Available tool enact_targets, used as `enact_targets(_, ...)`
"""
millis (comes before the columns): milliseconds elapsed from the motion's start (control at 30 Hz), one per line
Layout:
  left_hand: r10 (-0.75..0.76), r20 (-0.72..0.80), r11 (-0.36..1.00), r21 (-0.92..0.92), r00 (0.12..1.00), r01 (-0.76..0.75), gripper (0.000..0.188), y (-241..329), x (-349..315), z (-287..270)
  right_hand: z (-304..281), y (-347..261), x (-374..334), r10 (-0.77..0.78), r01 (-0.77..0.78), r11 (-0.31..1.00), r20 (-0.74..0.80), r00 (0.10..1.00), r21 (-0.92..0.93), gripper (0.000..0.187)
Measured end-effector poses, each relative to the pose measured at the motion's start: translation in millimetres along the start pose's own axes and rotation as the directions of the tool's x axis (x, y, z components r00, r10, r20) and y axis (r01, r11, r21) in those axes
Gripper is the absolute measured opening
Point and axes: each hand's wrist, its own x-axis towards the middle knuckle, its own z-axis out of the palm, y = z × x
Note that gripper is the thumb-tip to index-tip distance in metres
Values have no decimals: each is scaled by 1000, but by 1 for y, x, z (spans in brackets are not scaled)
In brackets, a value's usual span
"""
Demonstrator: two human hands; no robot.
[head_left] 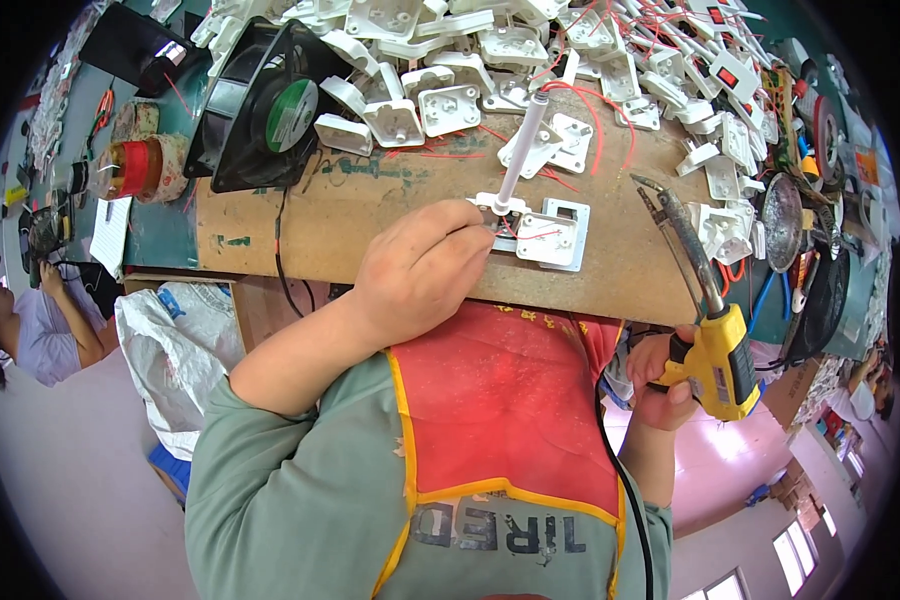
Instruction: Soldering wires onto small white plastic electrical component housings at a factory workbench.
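Note:
My left hand is closed at the near edge of the bench, its fingertips pinching a small white plastic housing. A pale translucent tube rises from that housing, with red wire at its top end. Right beside it, an opened white switch housing with thin red wires lies on the board. My right hand grips the handle of a yellow and black soldering gun, held off the bench's front edge. Its long metal tip points up and left, apart from the housings.
White plastic housings and red wires are heaped along the back. A black fan and a jar with a red band stand at left. A round metal dish and tools lie at right. Another person sits far left.

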Motion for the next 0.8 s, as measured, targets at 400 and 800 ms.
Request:
enact_targets(400, -7, 22, 1000, 24, 1000, 6, 20, 3, 4, -2, -26, 0, 30, -187, 188, 973, -22, 982, 131, 72)
enact_targets(800, -281, 34, 946, -160, 959, 283, 26, 3, 25, -27, -46, 8, 54, -250, 239, 926, 1, 968, 293, 60)
